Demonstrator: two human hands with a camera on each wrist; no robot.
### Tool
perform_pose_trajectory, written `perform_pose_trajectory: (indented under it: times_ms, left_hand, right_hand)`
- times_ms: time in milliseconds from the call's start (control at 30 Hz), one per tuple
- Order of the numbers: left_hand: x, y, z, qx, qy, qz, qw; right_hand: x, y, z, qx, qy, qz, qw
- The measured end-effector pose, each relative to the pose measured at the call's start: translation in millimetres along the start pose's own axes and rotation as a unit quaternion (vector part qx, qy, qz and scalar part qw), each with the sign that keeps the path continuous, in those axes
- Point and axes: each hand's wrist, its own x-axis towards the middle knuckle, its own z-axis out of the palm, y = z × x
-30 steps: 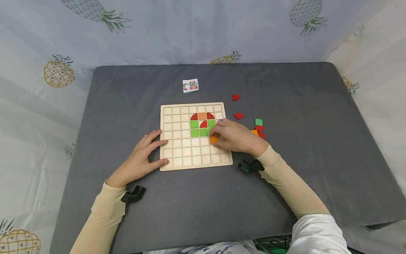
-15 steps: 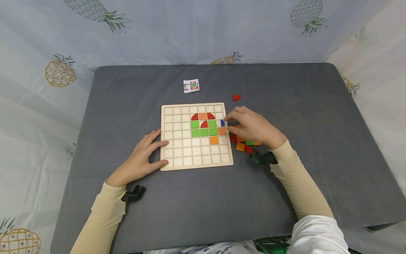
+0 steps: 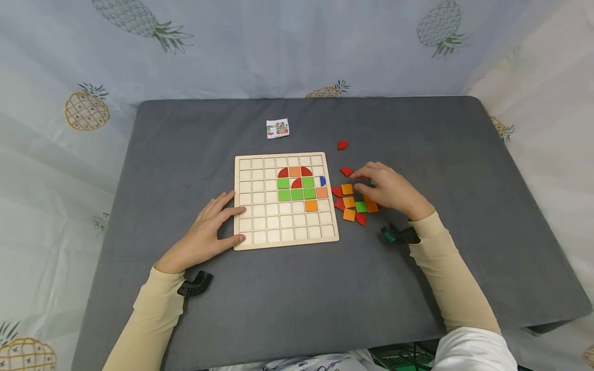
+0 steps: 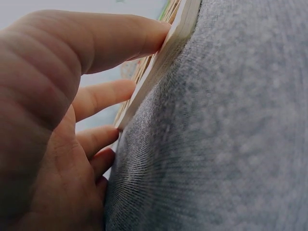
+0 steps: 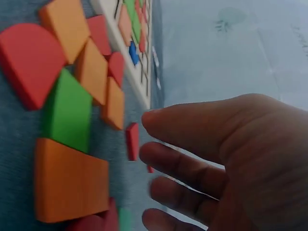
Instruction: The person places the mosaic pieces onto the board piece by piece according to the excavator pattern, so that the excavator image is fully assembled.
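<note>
A wooden grid board (image 3: 260, 238) lies on the grey-covered table, with green, orange and red tiles and a small blue piece (image 3: 323, 181) in some squares. My left hand (image 3: 199, 237) rests at its left edge, thumb and fingertips on the rim (image 4: 166, 45). Just right of the board, my right hand (image 3: 390, 190) hovers over a group of loose tiles, fingers apart and nothing between them. Below it in the right wrist view are a green square tile (image 5: 67, 110), an orange tile (image 5: 72, 180) and a red quarter-round tile (image 5: 33, 62). The hand hides some of the pieces.
A small printed card (image 3: 277, 129) with a coloured pattern lies behind the board. One red tile (image 3: 342, 145) sits apart, toward the back right. Grey cloth covers the table (image 3: 278, 299), and a pineapple-print curtain (image 3: 232, 51) hangs behind it.
My right hand has moved from the board rightward to over the loose tiles. The orange tile it was at now sits in the board, uncovered. My left hand has stayed put.
</note>
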Motion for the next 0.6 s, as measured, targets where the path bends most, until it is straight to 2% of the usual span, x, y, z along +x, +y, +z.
perform_pose_trajectory:
  times_ms: [300, 500, 600]
  left_hand:
    - [0.7, -0.1, -0.2, 0.010, -0.013, -0.011, 0.9998]
    - [-0.2, 0.5, -0.8, 0.005, -0.010, -0.012, 0.9999]
    - [-0.3, 0.3, -0.6, 0.007, -0.006, -0.009, 0.9999]
  right_hand:
    - [1.5, 4.6, 16.6, -0.014, -0.014, -0.026, 0.9995]
    - [3.9, -2.6, 14.6, -0.016, -0.006, -0.004, 0.9998]
    - [5.9, -5.0, 10.6, -0.017, 0.015, 0.012, 0.9997]
